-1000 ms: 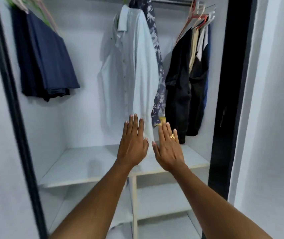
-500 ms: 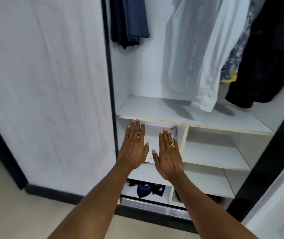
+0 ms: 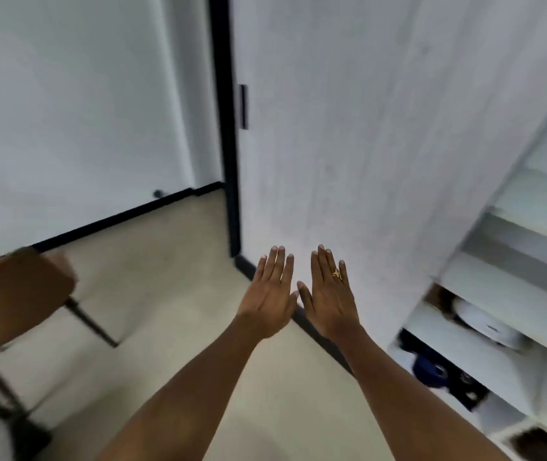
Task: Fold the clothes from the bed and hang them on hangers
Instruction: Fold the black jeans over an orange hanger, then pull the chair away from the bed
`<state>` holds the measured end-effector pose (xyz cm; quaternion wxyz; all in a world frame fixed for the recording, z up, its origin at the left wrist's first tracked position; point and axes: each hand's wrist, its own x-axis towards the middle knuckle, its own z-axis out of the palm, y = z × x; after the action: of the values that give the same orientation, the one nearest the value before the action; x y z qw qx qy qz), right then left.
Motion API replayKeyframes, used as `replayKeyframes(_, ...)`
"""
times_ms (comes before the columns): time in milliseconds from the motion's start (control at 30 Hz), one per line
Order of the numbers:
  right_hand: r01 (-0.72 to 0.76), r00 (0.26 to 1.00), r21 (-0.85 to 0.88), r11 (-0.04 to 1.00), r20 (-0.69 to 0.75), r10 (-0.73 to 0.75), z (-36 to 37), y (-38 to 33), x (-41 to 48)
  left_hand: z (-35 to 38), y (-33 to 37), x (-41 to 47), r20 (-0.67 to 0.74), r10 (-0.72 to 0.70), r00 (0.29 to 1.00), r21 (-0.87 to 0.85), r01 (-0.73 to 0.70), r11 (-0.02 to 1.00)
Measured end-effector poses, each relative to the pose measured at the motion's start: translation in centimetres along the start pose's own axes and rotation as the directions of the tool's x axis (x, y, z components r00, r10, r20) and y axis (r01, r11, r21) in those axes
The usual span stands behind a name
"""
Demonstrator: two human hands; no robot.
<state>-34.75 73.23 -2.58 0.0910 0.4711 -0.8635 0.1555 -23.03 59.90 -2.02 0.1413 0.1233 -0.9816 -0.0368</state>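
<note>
View from the head, looking down into a corner of a pale room; much of it is motion-blurred. Two bare forearms reach forward from the bottom edge. The left hand (image 3: 270, 294) and right hand (image 3: 330, 294) hover side by side, backs up, fingers straight and close together. The thumb tips are just beside each other, and I cannot tell whether they touch. Each grip is wide and holds nothing. A small gold ring (image 3: 337, 273) sits on a right finger.

Behind the hands stands a tall white wardrobe door panel (image 3: 348, 128) with a faint grain. It has a black vertical edge strip (image 3: 223, 111) and a short dark handle (image 3: 243, 106). To its left is a plain white wall (image 3: 66, 111) with a black skirting board (image 3: 115, 217) along its base. Below lies a smooth beige floor (image 3: 165, 294).

At the left edge is a brown padded seat (image 3: 16, 294) on thin dark metal legs (image 3: 92, 324). At the right, open white wardrobe shelves (image 3: 514, 294) step downward. One shelf carries a blurred white rounded object (image 3: 485, 324). The shelf below carries dark blue and black items (image 3: 431, 371), too blurred to identify.

The clothes, hangers and bed cannot be seen from this angle.
</note>
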Motion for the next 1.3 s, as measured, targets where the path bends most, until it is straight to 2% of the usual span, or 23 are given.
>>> replayKeyframes(100, 0.144, 0.987, 0.043, 0.989, 0.067, -0.147, 3.8, -7.8, 5.7, -0.3, -8.7, -3.7, 0.020, -0.170, 0.985, 0.011, 0.170, 0.985)
replayKeyframes(267, 0.376, 0.905, 0.094, 0.922, 0.179, -0.387, 11.2, -20.0, 14.6, -1.0, -22.5, -9.1, 0.052, -0.472, 0.880, 0.033, 0.471, 0.882)
replayKeyframes(367, 0.524, 0.805, 0.160, 0.837, 0.227, -0.547, 15.6, -27.3, 20.4, -1.8, -30.5, -11.1, 0.046, -0.598, 0.800, 0.063, 0.595, 0.801)
replayKeyframes(467, 0.610, 0.699, 0.243, 0.754, 0.283, -0.657, 19.9, -35.6, 27.7, -3.2, -39.3, -12.2, 0.050, -0.719, 0.693, 0.119, 0.710, 0.694)
replayKeyframes(633, 0.655, 0.568, 0.330, 0.680, 0.378, -0.731, 24.7, -47.6, 37.5, -7.1, -51.6, -14.0, 0.006, -0.846, 0.533, 0.119, 0.840, 0.530)
replayKeyframes(767, 0.510, 0.567, 0.418, 0.751, 0.494, -0.660, 27.9, -55.3, 41.3, -8.7, -58.8, -17.5, 0.034, -0.917, 0.398, 0.139, 0.906, 0.399)
replayKeyframes(867, 0.294, 0.587, 0.467, 0.834, 0.600, -0.543, 31.3, -60.1, 42.8, -9.1, -64.6, -20.6, 0.064, -0.964, 0.259, 0.163, 0.950, 0.266)
replayKeyframes(933, 0.073, 0.586, 0.501, 0.862, 0.678, -0.444, 34.1, -63.6, 43.7, -9.0, -69.2, -23.3, 0.050, -0.994, 0.102, 0.172, 0.979, 0.109)
replayKeyframes(1033, -0.250, 0.534, 0.466, 0.848, 0.797, -0.281, 37.8, -68.1, 44.8, -8.3, -76.3, -28.6, 0.164, -0.967, -0.194, 0.211, 0.965, -0.157)
replayKeyframes(1100, -0.418, 0.478, 0.383, 0.824, 0.864, -0.159, 40.3, -70.3, 45.8, -7.9, -80.5, -32.1, 0.248, -0.907, -0.341, 0.187, 0.935, -0.300)
replayKeyframes(1167, -0.581, 0.377, 0.249, 0.775, 0.926, -0.015, 42.7, -71.3, 46.8, -8.0, -83.3, -35.0, 0.380, -0.837, -0.393, 0.115, 0.918, -0.379)
replayKeyframes(1200, -0.642, 0.288, 0.157, 0.750, 0.957, 0.046, 43.3, -71.4, 47.2, -8.2, -84.3, -35.8, 0.438, -0.797, -0.415, 0.083, 0.902, -0.424)
replayKeyframes(1267, -0.672, 0.108, -0.006, 0.741, 0.988, 0.106, 43.8, -72.0, 48.0, -8.4, -86.8, -37.2, 0.607, -0.648, -0.461, -0.011, 0.810, -0.587)
replayKeyframes(1300, -0.644, 0.058, -0.060, 0.763, 0.990, 0.127, 44.2, -72.4, 48.4, -8.5, -87.9, -37.9, 0.702, -0.539, -0.465, -0.075, 0.705, -0.706)
